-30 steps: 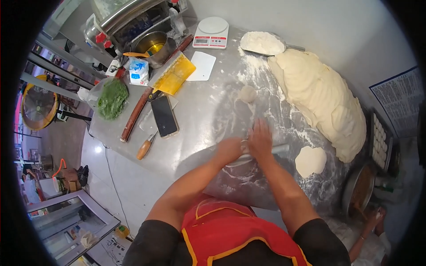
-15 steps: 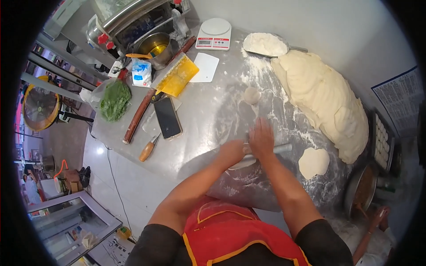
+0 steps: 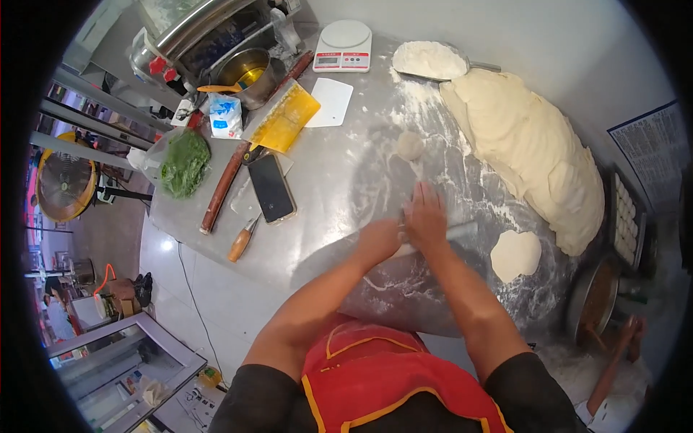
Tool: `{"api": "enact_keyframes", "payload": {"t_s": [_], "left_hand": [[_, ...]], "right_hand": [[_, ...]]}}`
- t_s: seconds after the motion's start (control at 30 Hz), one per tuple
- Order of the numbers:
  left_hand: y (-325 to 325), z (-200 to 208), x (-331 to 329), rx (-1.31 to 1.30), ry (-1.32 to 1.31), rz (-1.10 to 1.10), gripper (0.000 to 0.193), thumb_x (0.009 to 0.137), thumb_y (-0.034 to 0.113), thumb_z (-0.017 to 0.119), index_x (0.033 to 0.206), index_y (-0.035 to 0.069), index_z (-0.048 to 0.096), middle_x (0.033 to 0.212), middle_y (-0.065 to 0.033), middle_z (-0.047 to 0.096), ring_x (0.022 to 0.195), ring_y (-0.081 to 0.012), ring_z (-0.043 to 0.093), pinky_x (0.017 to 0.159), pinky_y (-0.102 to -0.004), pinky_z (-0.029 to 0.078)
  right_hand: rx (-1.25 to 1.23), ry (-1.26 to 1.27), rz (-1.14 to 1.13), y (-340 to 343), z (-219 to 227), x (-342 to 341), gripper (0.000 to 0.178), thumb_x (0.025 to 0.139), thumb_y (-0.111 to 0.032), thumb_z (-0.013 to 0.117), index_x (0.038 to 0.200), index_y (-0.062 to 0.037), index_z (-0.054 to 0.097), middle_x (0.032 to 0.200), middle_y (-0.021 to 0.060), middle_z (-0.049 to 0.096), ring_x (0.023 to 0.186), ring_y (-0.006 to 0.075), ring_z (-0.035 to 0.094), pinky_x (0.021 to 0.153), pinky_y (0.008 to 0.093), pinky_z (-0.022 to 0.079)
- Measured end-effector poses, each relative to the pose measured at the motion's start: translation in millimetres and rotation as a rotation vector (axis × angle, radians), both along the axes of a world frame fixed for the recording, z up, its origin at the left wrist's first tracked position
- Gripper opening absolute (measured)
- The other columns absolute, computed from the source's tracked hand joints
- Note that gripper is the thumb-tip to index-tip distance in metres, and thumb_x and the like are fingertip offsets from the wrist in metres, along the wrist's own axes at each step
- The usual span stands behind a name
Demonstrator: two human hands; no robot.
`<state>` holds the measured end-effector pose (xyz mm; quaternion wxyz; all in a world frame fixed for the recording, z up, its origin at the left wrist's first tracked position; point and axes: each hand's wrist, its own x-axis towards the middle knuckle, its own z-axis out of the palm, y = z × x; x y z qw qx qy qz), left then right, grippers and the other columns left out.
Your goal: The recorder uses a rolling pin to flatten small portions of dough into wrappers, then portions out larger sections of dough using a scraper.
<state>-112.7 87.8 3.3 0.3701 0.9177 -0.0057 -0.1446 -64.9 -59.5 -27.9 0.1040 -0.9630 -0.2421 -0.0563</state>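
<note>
On the floured metal table, my right hand point(image 3: 426, 219) lies flat with its fingers stretched forward, its palm over a light-coloured rolling pin point(image 3: 463, 230). The pin sticks out to the right of that hand. Close beside it, my left hand point(image 3: 380, 242) is closed at the edge of a small piece of dough point(image 3: 406, 250). Both hands hide most of this dough. A rolled-out dough round point(image 3: 515, 256) rests to the right. Ahead of my fingers sits a smaller dough piece point(image 3: 410, 146).
A large dough mass point(image 3: 530, 155) fills the right side, behind it a scoop of flour point(image 3: 430, 60). A scale point(image 3: 343, 47) stands at the back. Leftward lie a phone point(image 3: 271, 189), a wooden-handled tool point(image 3: 243, 242) and bagged greens point(image 3: 185, 164). Another person's arm point(image 3: 613, 364) shows lower right.
My right hand has shifted slightly, and the pin shows a little less clearly beyond it. Less of the dough under my hands is visible. The whole view has tilted slightly.
</note>
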Motion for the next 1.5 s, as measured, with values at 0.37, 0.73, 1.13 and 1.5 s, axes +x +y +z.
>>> {"api": "enact_keyframes", "payload": {"t_s": [0.37, 0.73, 1.13, 1.5], "left_hand": [[55.4, -15.4, -42.6, -0.056, 0.204, 0.103, 0.032, 0.090, 0.033, 0.054, 0.104, 0.006, 0.064, 0.095, -0.0214, 0.066, 0.094, -0.0388, 0.063, 0.082, -0.0467, 0.050], [26.4, 12.3, 9.9, 0.246, 0.184, -0.324, 0.027, 0.086, 0.030, 0.061, 0.107, 0.013, 0.066, 0.096, -0.0137, 0.069, 0.091, -0.0353, 0.065, 0.078, -0.0455, 0.051], [-133.5, -0.6, 123.5, -0.182, -0.425, -0.107, 0.045, 0.091, 0.023, 0.057, 0.130, 0.002, 0.050, 0.132, -0.0231, 0.051, 0.125, -0.0394, 0.046, 0.106, -0.0456, 0.034], [-28.8, -44.9, 51.1, 0.188, -0.444, -0.208, 0.051, 0.092, 0.016, 0.052, 0.135, -0.009, 0.039, 0.139, -0.0285, 0.041, 0.131, -0.0446, 0.037, 0.112, -0.0491, 0.028]], "right_hand": [[0.093, 0.194, 0.099, -43.8, 30.5, -100.7, 0.060, 0.088, -0.028, 0.057, 0.135, 0.0047, 0.041, 0.139, 0.0231, 0.043, 0.133, 0.0362, 0.038, 0.111, 0.0494, 0.026], [0.114, 0.164, 0.126, -73.3, 10.4, -131.1, 0.063, 0.090, -0.042, 0.057, 0.138, -0.0041, 0.041, 0.142, 0.0199, 0.039, 0.131, 0.0347, 0.039, 0.108, 0.0502, 0.030], [0.183, 0.129, 0.147, -100.3, 14.2, -177.0, 0.064, 0.082, -0.050, 0.065, 0.132, -0.0123, 0.050, 0.131, 0.0095, 0.047, 0.123, 0.0262, 0.043, 0.106, 0.0453, 0.034], [0.204, 0.129, 0.136, -103.4, 10.8, -173.9, 0.062, 0.080, -0.051, 0.065, 0.128, -0.0141, 0.052, 0.129, 0.0069, 0.047, 0.122, 0.0236, 0.042, 0.107, 0.0448, 0.030]]}}
